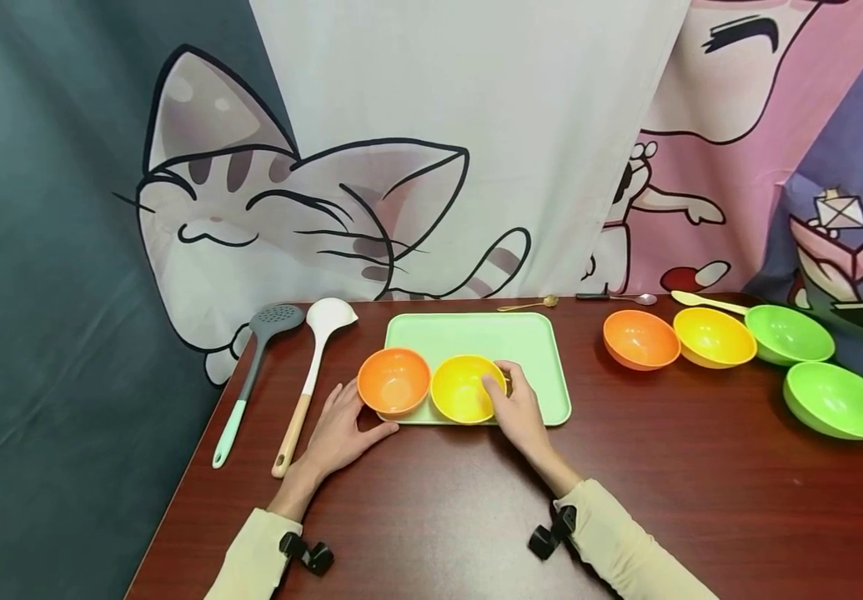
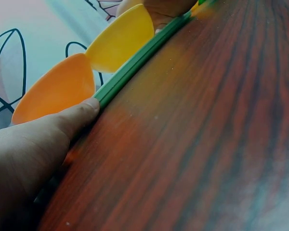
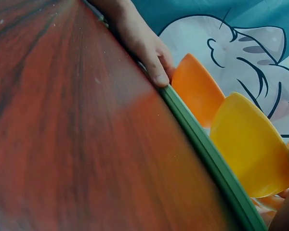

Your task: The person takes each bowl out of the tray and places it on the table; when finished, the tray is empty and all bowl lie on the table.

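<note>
An orange bowl (image 1: 393, 382) and a yellow bowl (image 1: 464, 389) stand side by side at the front of a light green tray (image 1: 491, 333). My left hand (image 1: 341, 429) lies at the tray's front left corner, fingers against the left of the orange bowl. Its thumb (image 2: 82, 113) reaches along the tray's front edge. With my right hand (image 1: 521, 412) I hold the right side of the yellow bowl, thumb over the rim and fingers on the outside. Only a sliver of that hand shows in the right wrist view.
Left lie a grey slotted turner (image 1: 260, 350) and a white ladle (image 1: 318, 346). On the right stand an orange bowl (image 1: 641, 340), a yellow bowl (image 1: 714, 337) and two green bowls (image 1: 840, 400). Small spoons (image 1: 644, 299) lie at the back edge, before a printed curtain (image 1: 551, 125).
</note>
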`<state>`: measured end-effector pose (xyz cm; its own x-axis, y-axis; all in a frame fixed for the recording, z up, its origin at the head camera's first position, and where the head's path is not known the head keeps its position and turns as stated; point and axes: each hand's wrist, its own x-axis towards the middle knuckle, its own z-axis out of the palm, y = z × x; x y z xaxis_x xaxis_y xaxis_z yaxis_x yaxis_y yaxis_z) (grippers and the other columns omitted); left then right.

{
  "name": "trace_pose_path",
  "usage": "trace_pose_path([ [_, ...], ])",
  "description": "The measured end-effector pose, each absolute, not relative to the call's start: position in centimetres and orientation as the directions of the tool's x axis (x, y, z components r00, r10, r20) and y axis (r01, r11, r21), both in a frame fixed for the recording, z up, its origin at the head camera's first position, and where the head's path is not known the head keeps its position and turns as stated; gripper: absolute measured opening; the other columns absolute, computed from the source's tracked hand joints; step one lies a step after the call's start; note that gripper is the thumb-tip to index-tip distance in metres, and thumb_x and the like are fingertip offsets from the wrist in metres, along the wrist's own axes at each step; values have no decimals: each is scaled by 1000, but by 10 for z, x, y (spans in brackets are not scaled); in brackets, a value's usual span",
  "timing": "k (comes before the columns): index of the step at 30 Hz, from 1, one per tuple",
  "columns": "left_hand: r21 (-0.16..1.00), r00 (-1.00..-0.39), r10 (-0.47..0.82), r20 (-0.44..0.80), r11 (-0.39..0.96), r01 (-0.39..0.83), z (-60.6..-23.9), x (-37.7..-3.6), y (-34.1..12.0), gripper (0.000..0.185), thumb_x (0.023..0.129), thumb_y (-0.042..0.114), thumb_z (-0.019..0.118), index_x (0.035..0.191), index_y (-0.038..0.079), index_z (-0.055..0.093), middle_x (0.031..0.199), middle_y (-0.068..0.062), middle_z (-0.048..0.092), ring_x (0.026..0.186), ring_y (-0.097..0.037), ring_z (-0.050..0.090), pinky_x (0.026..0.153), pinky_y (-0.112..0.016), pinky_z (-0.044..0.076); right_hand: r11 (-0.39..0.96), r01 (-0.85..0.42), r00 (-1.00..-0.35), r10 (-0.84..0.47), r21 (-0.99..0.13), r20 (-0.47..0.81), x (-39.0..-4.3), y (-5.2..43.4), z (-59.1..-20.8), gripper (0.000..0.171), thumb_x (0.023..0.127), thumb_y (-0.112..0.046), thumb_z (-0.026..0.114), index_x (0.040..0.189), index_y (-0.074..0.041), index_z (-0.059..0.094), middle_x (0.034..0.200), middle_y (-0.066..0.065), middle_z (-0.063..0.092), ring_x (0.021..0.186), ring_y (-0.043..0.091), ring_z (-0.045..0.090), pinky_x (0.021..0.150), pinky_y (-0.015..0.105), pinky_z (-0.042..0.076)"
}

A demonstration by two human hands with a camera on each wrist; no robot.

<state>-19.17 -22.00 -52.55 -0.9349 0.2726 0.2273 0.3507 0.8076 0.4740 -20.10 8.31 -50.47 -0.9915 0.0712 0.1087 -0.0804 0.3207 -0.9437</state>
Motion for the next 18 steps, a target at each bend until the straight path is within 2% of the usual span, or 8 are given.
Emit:
trace_pose_path([
  [5, 477, -935, 276, 223, 806, 351, -524, -191, -220, 91, 83, 63, 70, 154, 17, 38, 158, -6, 40, 147, -31, 35, 123, -55, 17, 315, -55, -995, 62, -948, 78, -202, 84, -504, 32, 98, -16, 60, 130, -8, 58, 123, 14, 66, 106, 25, 64, 82, 24, 52],
  [10, 471, -936, 275, 219, 811, 348, -523, -192, -219, 91, 83, 63, 70, 155, 16, 38, 158, -7, 40, 147, -31, 35, 123, -55, 17, 300, -49, -996, 58, -953, 69, -202, 87, -504, 30, 100, -15, 56, 128, -8, 60, 124, 15, 65, 106, 26, 64, 82, 25, 52],
  [18, 471, -937, 271, 219, 812, 345, -524, -192, -221, 91, 84, 63, 70, 155, 15, 38, 158, -7, 40, 147, -31, 36, 123, -56, 18, 279, -66, -993, 75, -958, 91, -205, 88, -506, 26, 100, -13, 56, 123, -5, 64, 111, 17, 68, 91, 18, 62, 74, 19, 52],
])
